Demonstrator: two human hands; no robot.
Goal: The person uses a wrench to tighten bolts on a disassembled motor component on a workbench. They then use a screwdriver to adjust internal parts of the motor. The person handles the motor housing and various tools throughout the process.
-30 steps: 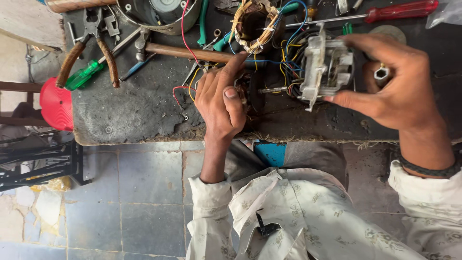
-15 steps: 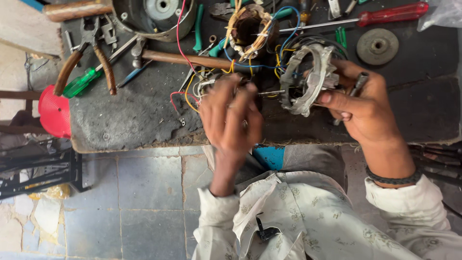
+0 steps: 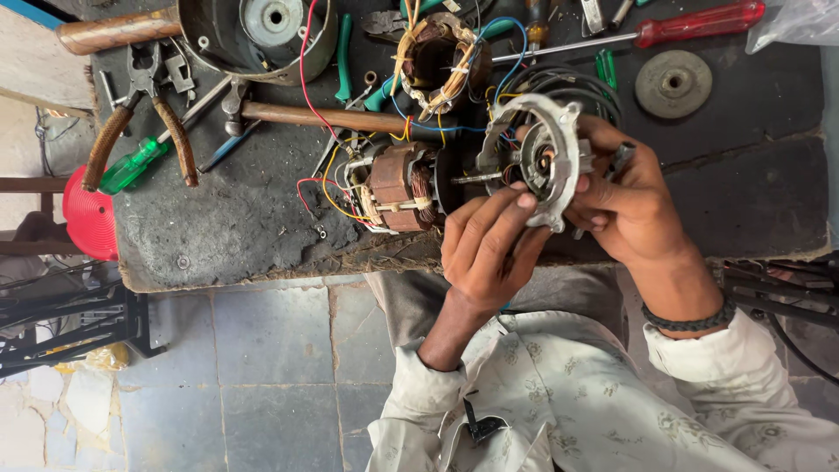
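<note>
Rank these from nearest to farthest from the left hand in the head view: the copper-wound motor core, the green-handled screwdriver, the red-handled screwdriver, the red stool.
Measured from the left hand:
1. Copper-wound motor core, just up and to the left on the bench.
2. Red-handled screwdriver, along the bench's top right edge.
3. Green-handled screwdriver, far left on the bench.
4. Red stool, off the bench's left end.

Matt cast-metal bracket (image 3: 544, 157), rough bench (image 3: 227, 218)

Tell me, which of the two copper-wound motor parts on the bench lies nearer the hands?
The stator with brown windings, lying just left of the left hand. The other coil sits farther up the bench among blue wires.
</note>
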